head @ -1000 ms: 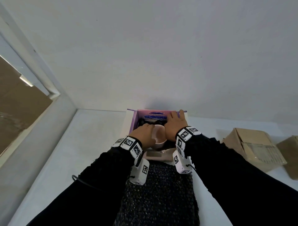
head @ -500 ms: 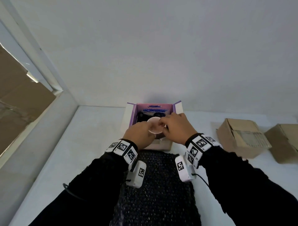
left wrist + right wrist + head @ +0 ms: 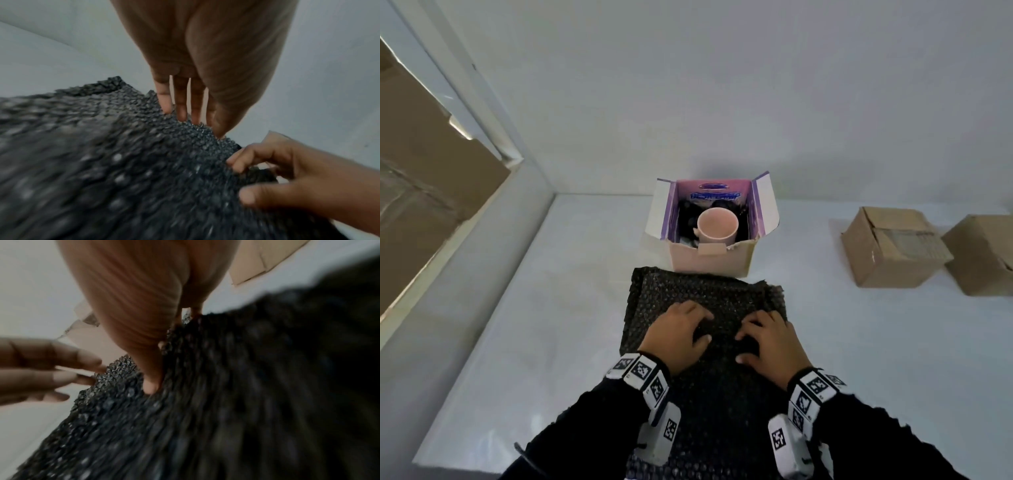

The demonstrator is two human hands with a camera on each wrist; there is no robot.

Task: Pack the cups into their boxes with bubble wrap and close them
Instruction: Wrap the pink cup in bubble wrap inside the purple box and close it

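Note:
A pink cup [image 3: 717, 224] stands upright in the open purple-and-white box [image 3: 709, 262] by the wall, with dark wrap around it inside. A sheet of black bubble wrap [image 3: 705, 294] lies flat on the white table in front of the box. Both hands are on this sheet. My left hand [image 3: 698, 325] touches it with fairly straight fingers [image 3: 164, 100]. My right hand [image 3: 744, 342] curls its fingers and thumb round a fold of the wrap [image 3: 257, 175]; the right wrist view shows its thumb [image 3: 151, 386] pressed into the bubbles. The wrist views are blurred.
Two brown cardboard boxes [image 3: 893, 253] [image 3: 983, 257] sit closed at the right of the table. A white wall stands just behind the cup box, and a raised ledge [image 3: 465, 274] runs along the left. The table's front edge is near my arms.
Both hands have let go of the cup, which now stands in the box, and have pulled back toward me onto the bubble wrap sheet.

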